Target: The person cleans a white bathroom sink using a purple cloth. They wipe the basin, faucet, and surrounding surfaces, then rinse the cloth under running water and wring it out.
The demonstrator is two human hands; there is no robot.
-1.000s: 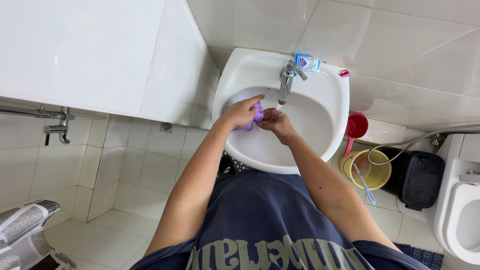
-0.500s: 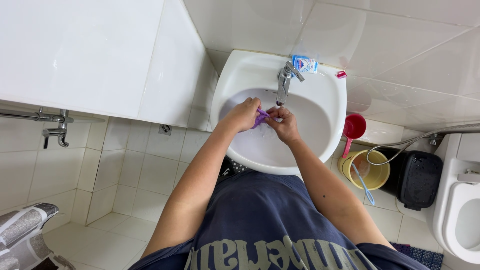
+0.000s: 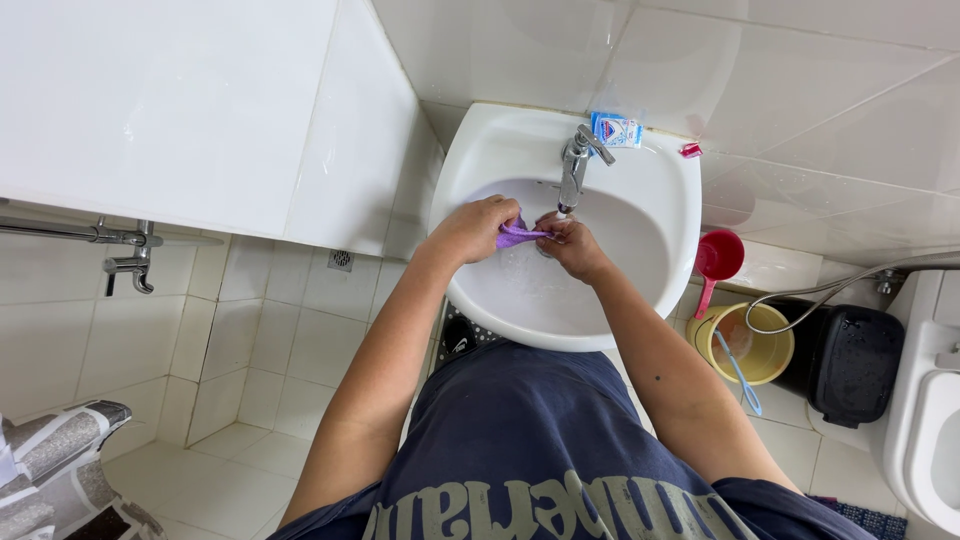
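Over the white sink (image 3: 660, 180), both my hands hold a small purple cloth (image 3: 515, 236) just below the metal tap (image 3: 574, 165). My left hand (image 3: 474, 227) grips the cloth's left end. My right hand (image 3: 572, 245) pinches its right end directly under the spout. The cloth is stretched between the two hands, mostly hidden by my fingers. Whether water runs from the tap I cannot tell.
A small blue and white packet (image 3: 617, 130) and a little red item (image 3: 690, 150) lie on the sink's back rim. A red scoop (image 3: 715, 260), yellow bucket (image 3: 745, 345), black bin (image 3: 855, 365) and toilet (image 3: 925, 440) stand to the right. A wall tap (image 3: 130, 265) sticks out at left.
My hands have shifted a little up and toward the tap with the cloth. The cloth, bunched between them a second ago, is now pulled out between the two hands.
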